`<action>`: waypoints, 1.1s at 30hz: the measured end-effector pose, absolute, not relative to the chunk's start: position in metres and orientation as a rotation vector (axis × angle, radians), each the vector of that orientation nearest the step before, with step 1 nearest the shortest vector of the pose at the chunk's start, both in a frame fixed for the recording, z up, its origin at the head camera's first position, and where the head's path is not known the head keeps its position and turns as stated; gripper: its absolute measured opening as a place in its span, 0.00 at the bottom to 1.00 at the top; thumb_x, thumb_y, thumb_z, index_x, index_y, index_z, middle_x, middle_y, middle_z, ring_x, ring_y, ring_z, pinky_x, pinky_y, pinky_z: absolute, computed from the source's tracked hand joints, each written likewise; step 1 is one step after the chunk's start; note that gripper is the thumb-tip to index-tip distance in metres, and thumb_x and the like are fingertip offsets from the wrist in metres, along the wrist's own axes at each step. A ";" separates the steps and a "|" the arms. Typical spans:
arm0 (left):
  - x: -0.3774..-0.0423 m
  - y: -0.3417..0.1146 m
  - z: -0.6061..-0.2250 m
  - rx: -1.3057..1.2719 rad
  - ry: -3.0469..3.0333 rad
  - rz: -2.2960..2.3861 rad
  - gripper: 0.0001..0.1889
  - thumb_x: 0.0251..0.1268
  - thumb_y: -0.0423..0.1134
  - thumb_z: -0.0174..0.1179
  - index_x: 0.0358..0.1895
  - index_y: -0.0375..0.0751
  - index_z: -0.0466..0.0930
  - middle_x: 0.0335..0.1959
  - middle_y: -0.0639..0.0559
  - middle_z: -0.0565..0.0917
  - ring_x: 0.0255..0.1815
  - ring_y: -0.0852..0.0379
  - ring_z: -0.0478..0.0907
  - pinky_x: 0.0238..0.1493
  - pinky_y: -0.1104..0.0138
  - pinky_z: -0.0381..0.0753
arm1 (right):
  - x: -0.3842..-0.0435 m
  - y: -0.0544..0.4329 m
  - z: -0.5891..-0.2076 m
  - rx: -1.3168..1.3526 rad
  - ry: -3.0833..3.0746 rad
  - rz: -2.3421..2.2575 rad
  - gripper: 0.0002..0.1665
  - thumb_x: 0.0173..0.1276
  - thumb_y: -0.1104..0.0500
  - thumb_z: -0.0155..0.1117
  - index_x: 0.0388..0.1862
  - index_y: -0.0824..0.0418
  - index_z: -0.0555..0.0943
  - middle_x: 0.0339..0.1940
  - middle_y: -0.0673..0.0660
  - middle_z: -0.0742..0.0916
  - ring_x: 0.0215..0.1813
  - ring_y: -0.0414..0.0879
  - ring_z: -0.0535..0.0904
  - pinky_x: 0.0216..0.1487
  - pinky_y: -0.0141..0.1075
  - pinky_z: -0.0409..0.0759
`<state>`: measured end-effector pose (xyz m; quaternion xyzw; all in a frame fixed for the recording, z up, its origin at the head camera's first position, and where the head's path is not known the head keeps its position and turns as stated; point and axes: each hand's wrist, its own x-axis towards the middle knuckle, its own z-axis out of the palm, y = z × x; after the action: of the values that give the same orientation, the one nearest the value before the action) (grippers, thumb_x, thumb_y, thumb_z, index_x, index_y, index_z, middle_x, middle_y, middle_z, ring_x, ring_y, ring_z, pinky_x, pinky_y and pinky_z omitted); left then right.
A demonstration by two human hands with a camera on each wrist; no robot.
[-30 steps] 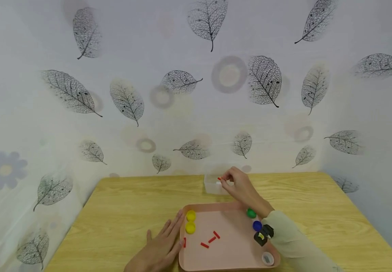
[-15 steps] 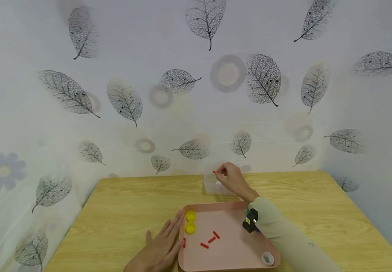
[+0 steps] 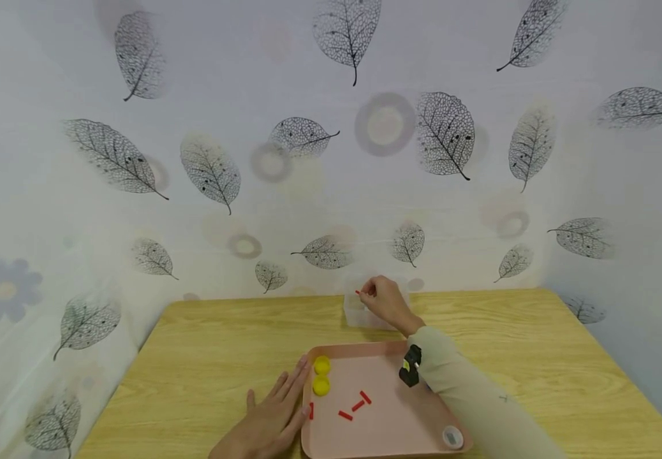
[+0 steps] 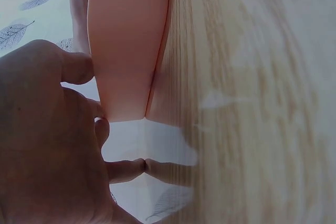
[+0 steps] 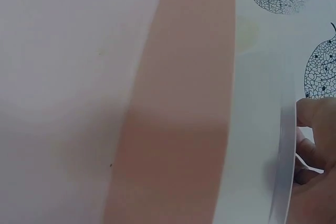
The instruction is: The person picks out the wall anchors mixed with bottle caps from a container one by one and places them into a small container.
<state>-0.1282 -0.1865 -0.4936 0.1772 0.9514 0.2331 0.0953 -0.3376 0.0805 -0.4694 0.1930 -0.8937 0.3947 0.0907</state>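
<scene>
My right hand (image 3: 387, 301) pinches a small red stick (image 3: 357, 292) over a translucent white box (image 3: 356, 317) behind the tray. In the right wrist view, part of that hand (image 5: 315, 156) shows beyond the box's edge (image 5: 289, 145); the stick is not visible there. Fingers extended, my left hand (image 3: 270, 417) touches the left side of the pink tray (image 3: 394, 443). The left wrist view shows its thumb and fingers along the tray's wall (image 4: 126, 40). Several red sticks (image 3: 358, 405) lie loose in the tray, one against its left wall.
Two yellow round caps (image 3: 322, 376) sit at the tray's left back corner. A white round piece (image 3: 453, 437) lies at its front right corner. My right sleeve (image 3: 463, 376), with a black wrist camera (image 3: 410, 366), crosses the tray's right side. A leaf-patterned wall covering stands behind the wooden table (image 3: 233, 331).
My right hand has moved a little left over the box, still pinching the red stick. Its sleeve now hides the green and blue caps. The left hand has stayed put.
</scene>
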 end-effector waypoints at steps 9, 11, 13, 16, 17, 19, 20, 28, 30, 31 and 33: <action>-0.128 -0.185 -0.493 0.518 2.814 0.682 0.36 0.83 0.62 0.34 0.85 0.55 0.40 0.86 0.58 0.41 0.81 0.37 0.54 0.53 0.13 0.40 | -0.338 0.081 -0.469 0.561 -2.662 1.171 0.04 0.69 0.66 0.66 0.33 0.65 0.84 0.33 0.57 0.84 0.36 0.50 0.80 0.42 0.45 0.82; -0.128 -0.185 -0.493 0.519 2.813 0.682 0.36 0.83 0.61 0.34 0.85 0.55 0.40 0.86 0.58 0.41 0.81 0.36 0.54 0.53 0.13 0.40 | -0.337 0.081 -0.469 0.553 -2.658 1.166 0.04 0.68 0.66 0.65 0.33 0.66 0.84 0.33 0.57 0.85 0.37 0.50 0.81 0.42 0.46 0.82; -0.129 -0.185 -0.493 0.516 2.813 0.682 0.36 0.83 0.62 0.34 0.85 0.55 0.40 0.86 0.58 0.41 0.81 0.36 0.54 0.53 0.13 0.39 | -0.336 0.081 -0.468 0.546 -2.658 1.163 0.04 0.68 0.66 0.65 0.33 0.66 0.85 0.33 0.57 0.85 0.37 0.51 0.81 0.43 0.46 0.83; -0.129 -0.185 -0.493 0.512 2.813 0.678 0.36 0.83 0.62 0.34 0.85 0.55 0.40 0.86 0.58 0.41 0.81 0.37 0.54 0.53 0.13 0.39 | -0.335 0.081 -0.466 0.546 -2.663 1.157 0.05 0.69 0.65 0.65 0.34 0.66 0.85 0.34 0.57 0.86 0.38 0.51 0.82 0.43 0.46 0.83; -0.129 -0.185 -0.493 0.511 2.813 0.676 0.36 0.83 0.62 0.34 0.85 0.55 0.40 0.86 0.58 0.42 0.81 0.37 0.54 0.53 0.13 0.39 | -0.335 0.081 -0.465 0.550 -2.661 1.152 0.05 0.69 0.65 0.66 0.34 0.66 0.85 0.34 0.57 0.86 0.38 0.51 0.82 0.43 0.46 0.83; -0.128 -0.185 -0.493 0.508 2.813 0.681 0.36 0.83 0.62 0.34 0.85 0.56 0.40 0.86 0.58 0.42 0.81 0.37 0.53 0.53 0.13 0.39 | -0.334 0.081 -0.463 0.560 -2.650 1.145 0.05 0.68 0.66 0.66 0.34 0.67 0.85 0.33 0.57 0.86 0.38 0.50 0.82 0.43 0.46 0.83; -0.128 -0.185 -0.493 0.506 2.812 0.684 0.36 0.83 0.63 0.34 0.85 0.56 0.40 0.86 0.59 0.42 0.81 0.37 0.53 0.54 0.13 0.39 | -0.332 0.081 -0.461 0.567 -2.642 1.146 0.04 0.68 0.66 0.66 0.34 0.67 0.85 0.33 0.58 0.86 0.37 0.50 0.82 0.43 0.45 0.83; -0.126 -0.185 -0.490 0.499 2.828 0.688 0.36 0.83 0.62 0.35 0.85 0.55 0.42 0.85 0.58 0.45 0.81 0.38 0.52 0.57 0.15 0.39 | -0.319 0.084 -0.452 0.607 -2.621 1.196 0.04 0.69 0.66 0.66 0.36 0.67 0.85 0.34 0.56 0.86 0.36 0.47 0.80 0.41 0.41 0.81; -0.125 -0.185 -0.490 0.498 2.830 0.686 0.36 0.83 0.62 0.35 0.85 0.55 0.41 0.85 0.58 0.45 0.81 0.38 0.53 0.57 0.15 0.40 | -0.314 0.086 -0.451 0.615 -2.616 1.203 0.04 0.69 0.65 0.67 0.37 0.66 0.85 0.34 0.56 0.86 0.36 0.47 0.80 0.41 0.40 0.81; -0.125 -0.185 -0.490 0.498 2.832 0.688 0.36 0.83 0.62 0.35 0.85 0.55 0.42 0.85 0.58 0.45 0.81 0.38 0.53 0.57 0.15 0.40 | -0.311 0.087 -0.450 0.623 -2.610 1.211 0.04 0.69 0.65 0.67 0.37 0.66 0.85 0.34 0.56 0.86 0.36 0.47 0.80 0.41 0.40 0.80; -0.125 -0.185 -0.490 0.501 2.835 0.691 0.36 0.83 0.62 0.35 0.85 0.55 0.42 0.85 0.59 0.44 0.81 0.38 0.53 0.57 0.15 0.40 | -0.304 0.090 -0.447 0.641 -2.591 1.219 0.04 0.69 0.65 0.67 0.38 0.66 0.85 0.34 0.55 0.85 0.36 0.46 0.80 0.40 0.39 0.80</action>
<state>-0.1248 -0.1846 -0.4899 0.1684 0.9537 0.2323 0.0902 -0.3036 0.0898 -0.4473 0.2173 -0.8783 0.4131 0.1033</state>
